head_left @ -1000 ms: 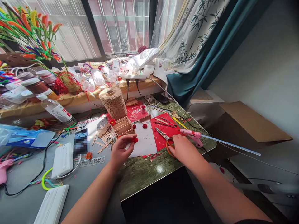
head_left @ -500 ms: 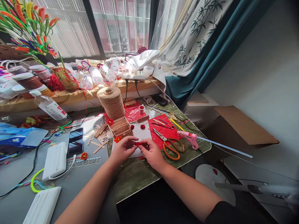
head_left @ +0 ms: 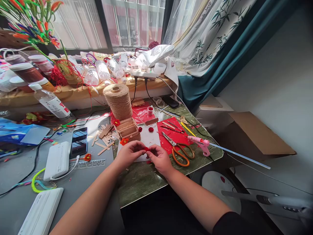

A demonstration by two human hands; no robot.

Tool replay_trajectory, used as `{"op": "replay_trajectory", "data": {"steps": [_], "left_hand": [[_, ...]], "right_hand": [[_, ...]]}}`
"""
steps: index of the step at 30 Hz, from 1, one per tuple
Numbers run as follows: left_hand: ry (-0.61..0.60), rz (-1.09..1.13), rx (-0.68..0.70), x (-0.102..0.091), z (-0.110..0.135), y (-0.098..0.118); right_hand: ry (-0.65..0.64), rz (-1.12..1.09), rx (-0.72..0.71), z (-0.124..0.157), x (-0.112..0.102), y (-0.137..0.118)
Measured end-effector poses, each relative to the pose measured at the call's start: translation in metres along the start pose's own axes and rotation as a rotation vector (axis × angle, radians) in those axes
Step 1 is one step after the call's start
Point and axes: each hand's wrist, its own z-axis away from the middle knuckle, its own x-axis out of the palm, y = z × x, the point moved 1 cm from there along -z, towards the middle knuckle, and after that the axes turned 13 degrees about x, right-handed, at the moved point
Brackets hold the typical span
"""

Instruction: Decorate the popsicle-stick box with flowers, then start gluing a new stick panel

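Between the fingertips of both hands is a small red piece (head_left: 146,149), mostly covered, so its exact shape and material cannot be made out. My left hand (head_left: 129,155) pinches it from one side, and my right hand (head_left: 160,158) from the other. Just beyond them lies a white sheet (head_left: 148,140) with two small dark red rose-like flowers (head_left: 151,130) on it or at its edge. A small brown slatted box (head_left: 128,129) stands behind my left hand, with orange-red flowers (head_left: 124,141) at its corners. Orange-handled scissors (head_left: 179,151) rest open to the right of my right hand.
A pink glue gun (head_left: 201,143) with a long glue stick lies at the table's right edge. Pencil-like tools lie on a red sheet (head_left: 168,124). A twine spool (head_left: 118,101) stands behind the box. Wooden sticks (head_left: 105,136), a phone (head_left: 79,141) and white power banks (head_left: 57,160) are left.
My view has shifted slightly, so the scene sits a little differently. Both hands stay together on the red piece, with only small finger movement.
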Motion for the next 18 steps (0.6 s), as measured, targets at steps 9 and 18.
{"op": "replay_trajectory", "data": {"steps": [9, 18], "left_hand": [[0.006, -0.009, -0.03, 0.0009, -0.0007, -0.0019], [-0.077, 0.077, -0.003, -0.001, 0.0005, -0.0003]], "right_hand": [[-0.001, -0.076, 0.031, 0.0006, -0.0006, -0.0072], [-0.001, -0.099, 0.048, 0.0044, -0.0014, -0.0086]]}}
